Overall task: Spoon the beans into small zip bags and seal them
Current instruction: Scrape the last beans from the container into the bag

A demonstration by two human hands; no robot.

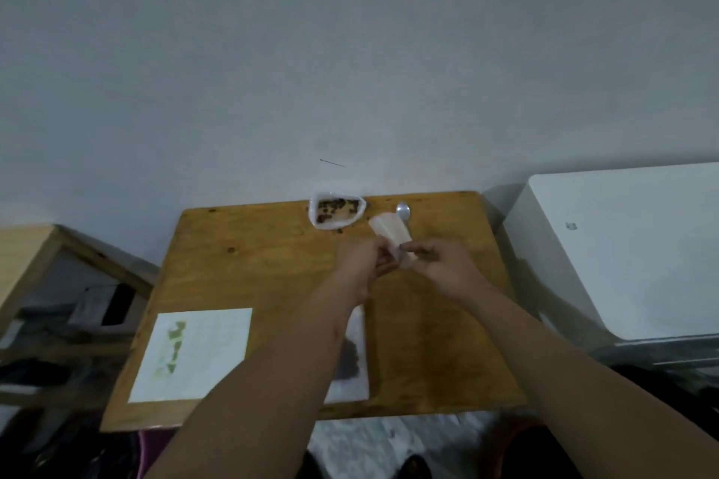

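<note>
Left hand (363,259) and right hand (439,264) pinch one small zip bag (389,231); beans (336,208) lie at its 11 o'clock.

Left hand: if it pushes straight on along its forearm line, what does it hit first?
The left hand pinches the small zip bag, so that goes with it. Beyond the bag, probably the spoon, which lies just right of the bean container. Depth is unclear from one view.

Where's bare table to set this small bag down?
Bare table far left, between paper sheet and bean bag; also right of the filled bag, under the right forearm. Crowded around the spoon, left hand and right hand.
</note>
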